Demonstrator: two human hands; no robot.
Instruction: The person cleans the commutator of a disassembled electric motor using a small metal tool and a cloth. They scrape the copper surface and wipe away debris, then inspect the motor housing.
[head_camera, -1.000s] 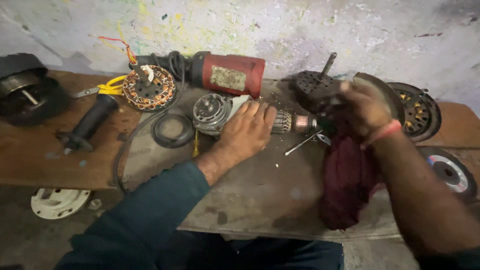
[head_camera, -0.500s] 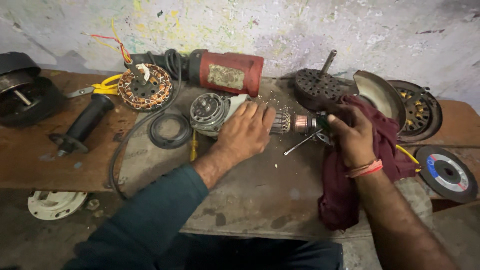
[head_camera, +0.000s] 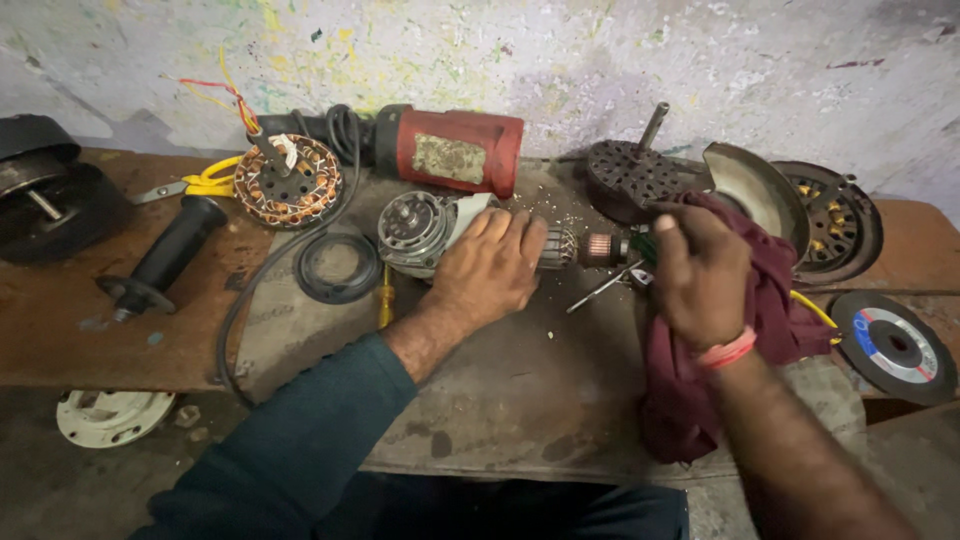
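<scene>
My left hand (head_camera: 490, 268) lies over a grinder armature (head_camera: 565, 246), pressing it down on the mat; its grey gear head (head_camera: 414, 230) sticks out to the left. At the armature's copper commutator end my right hand (head_camera: 698, 272) is closed on a small green-handled tool (head_camera: 641, 247). A dark red cloth (head_camera: 770, 300) lies under and around my right hand and hangs over the bench's front edge. A thin metal rod (head_camera: 600, 289) rests just below the armature.
A red grinder body (head_camera: 455, 150) with its black cord, a copper-wound stator (head_camera: 288, 180), a black side handle (head_camera: 165, 255), a rubber ring (head_camera: 338, 266) and a yellow screwdriver (head_camera: 385, 300) lie at left. A perforated metal part (head_camera: 630, 175), guard (head_camera: 765, 190), round housing (head_camera: 835, 220) and cutting disc (head_camera: 893, 345) sit at right.
My right hand came down from a raised position to the armature's commutator end. The red cloth settled onto the bench. My left hand stayed on the armature.
</scene>
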